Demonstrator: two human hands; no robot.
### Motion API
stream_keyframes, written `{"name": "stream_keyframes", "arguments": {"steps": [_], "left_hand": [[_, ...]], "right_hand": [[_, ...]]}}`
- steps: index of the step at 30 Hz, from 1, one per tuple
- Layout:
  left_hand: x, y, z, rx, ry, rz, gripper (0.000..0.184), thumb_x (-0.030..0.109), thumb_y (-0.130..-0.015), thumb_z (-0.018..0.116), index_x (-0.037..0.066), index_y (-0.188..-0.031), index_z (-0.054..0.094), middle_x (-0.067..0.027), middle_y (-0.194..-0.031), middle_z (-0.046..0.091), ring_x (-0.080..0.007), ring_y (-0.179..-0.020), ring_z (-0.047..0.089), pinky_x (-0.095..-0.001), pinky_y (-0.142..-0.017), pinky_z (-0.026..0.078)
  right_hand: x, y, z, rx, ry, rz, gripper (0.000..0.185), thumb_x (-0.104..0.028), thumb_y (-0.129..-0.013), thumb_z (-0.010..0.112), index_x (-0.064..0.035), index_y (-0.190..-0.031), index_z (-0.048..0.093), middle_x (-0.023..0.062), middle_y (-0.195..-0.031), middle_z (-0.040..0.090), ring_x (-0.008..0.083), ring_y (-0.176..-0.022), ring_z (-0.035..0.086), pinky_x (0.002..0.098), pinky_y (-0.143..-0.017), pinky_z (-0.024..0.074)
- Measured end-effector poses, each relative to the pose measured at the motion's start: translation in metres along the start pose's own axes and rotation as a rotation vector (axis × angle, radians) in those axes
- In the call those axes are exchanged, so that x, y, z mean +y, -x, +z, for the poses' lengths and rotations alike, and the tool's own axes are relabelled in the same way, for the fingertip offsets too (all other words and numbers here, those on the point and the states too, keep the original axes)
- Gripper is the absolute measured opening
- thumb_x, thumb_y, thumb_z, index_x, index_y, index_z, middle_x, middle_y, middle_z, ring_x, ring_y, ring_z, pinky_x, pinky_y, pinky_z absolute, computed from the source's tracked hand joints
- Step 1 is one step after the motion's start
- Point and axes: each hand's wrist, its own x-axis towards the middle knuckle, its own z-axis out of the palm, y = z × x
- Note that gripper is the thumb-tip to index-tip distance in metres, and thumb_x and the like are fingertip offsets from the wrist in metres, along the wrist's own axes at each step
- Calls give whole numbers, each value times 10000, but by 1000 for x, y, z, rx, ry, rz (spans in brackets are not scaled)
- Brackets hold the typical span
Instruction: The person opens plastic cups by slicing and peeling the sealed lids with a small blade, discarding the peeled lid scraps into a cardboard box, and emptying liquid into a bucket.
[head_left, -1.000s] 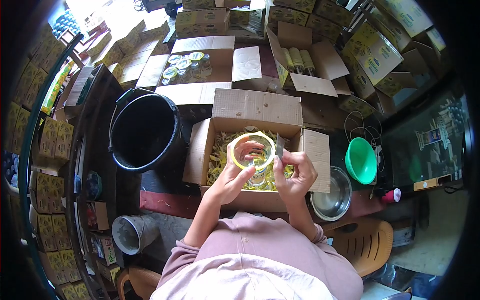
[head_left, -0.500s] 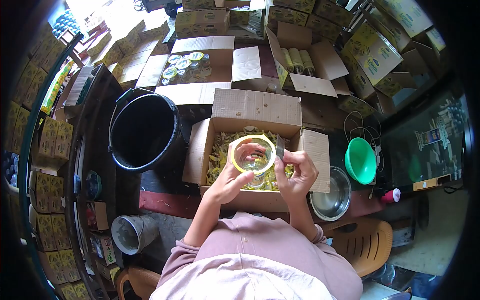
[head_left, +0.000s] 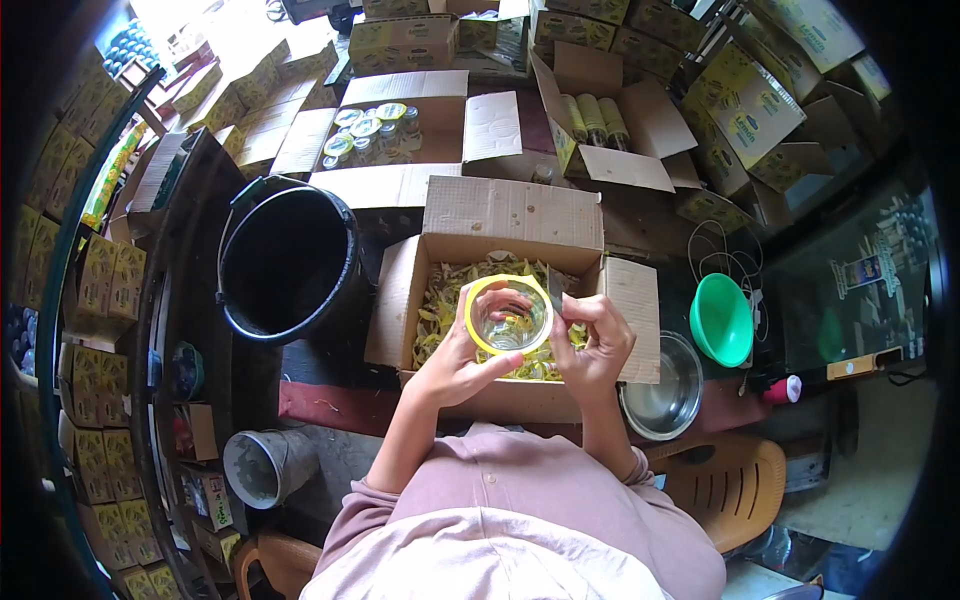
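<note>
A clear plastic cup with a yellow rim (head_left: 478,345) is held in my left hand (head_left: 450,368), its mouth facing up toward me. The fingers wrap its far side and the thumb lies along the near side. Pinched between the thumb and fingers of my right hand (head_left: 598,348) is a thin, flat, dark blade (head_left: 556,287), standing close against the cup's right rim. I cannot tell whether it touches the rim. Both hands are above an open cardboard box (head_left: 512,212), which holds many yellow strips (head_left: 436,318).
A black bucket (head_left: 228,270) stands left of the box. To the right are a green bowl (head_left: 722,320) and a steel bowl (head_left: 690,420). Behind are a carton of lidded cups (head_left: 365,128) and a carton with cup stacks (head_left: 612,120). A grey bucket (head_left: 238,490) sits lower left.
The cup has tilted so that its mouth and inside face me more squarely. My left thumb has shifted slightly down and right, and the blade stays by the right rim.
</note>
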Motion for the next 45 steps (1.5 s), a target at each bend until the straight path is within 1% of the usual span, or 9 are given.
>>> {"name": "stream_keyframes", "arguments": {"steps": [5,8,12,20,23,36,40,41,45], "left_hand": [[-4,-1,0,-2,45,-8,651,207,-748,660,27,-1264,306,-111,-1178,369,-216,-1128,402,-349,-960,341],[-2,-1,-3,-53,-71,7,692,203,-745,663,19,-1279,262,-110,-1169,374,-211,-1116,413,-339,-958,342],[-1,0,-6,-72,-114,18,696,213,-739,667,14,-1272,266,-110,-1154,385,-215,-1105,422,-330,-948,348],[-9,3,-13,-83,-69,23,680,200,-729,668,20,-1262,287,-111,-1157,397,-207,-1086,439,-327,-935,358],[-7,2,-7,17,106,15,653,202,-732,665,22,-1252,312,-107,-1160,397,-203,-1080,443,-332,-928,365],[-6,1,-10,-157,13,-13,656,251,-708,662,-4,-1223,347,-115,-1117,391,-206,-1059,449,-314,-904,372],[-6,-5,0,-22,35,120,702,193,-624,773,19,-1186,390,-83,-1117,409,-182,-1023,471,-303,-872,405],[-9,-6,2,20,31,62,691,129,-602,794,32,-1163,403,-65,-1096,421,-162,-1005,476,-292,-842,433],[-14,-7,4,140,87,15,591,77,-649,751,27,-1128,410,-62,-1042,420,-149,-998,473,-288,-817,456]], "right_hand": [[-2,3,-3,3,79,-50,193,86,-664,644,-12,-828,617,65,-687,578,123,-574,572,232,-526,464],[-4,2,-2,4,100,-44,192,83,-664,647,-14,-826,617,67,-699,583,124,-579,573,232,-524,463],[-6,0,0,-23,95,-32,189,103,-652,633,1,-807,601,74,-690,569,133,-601,563,234,-563,453],[-2,0,2,-44,109,-91,209,90,-663,642,-23,-836,610,76,-709,588,139,-589,583,243,-536,469],[-1,7,5,-16,122,-84,207,84,-666,649,-27,-837,611,74,-710,586,136,-584,587,242,-534,474],[7,4,3,-40,49,-21,229,97,-632,636,-19,-828,609,69,-701,581,146,-593,585,252,-547,462],[4,4,4,-8,68,1,219,90,-640,639,-17,-829,608,70,-700,579,140,-592,585,250,-545,462],[5,5,5,0,67,0,215,86,-645,642,-17,-830,607,71,-700,579,139,-593,586,249,-543,463],[3,9,4,37,72,-10,197,70,-664,653,-15,-836,605,74,-704,580,137,-595,587,245,-541,469]]}}
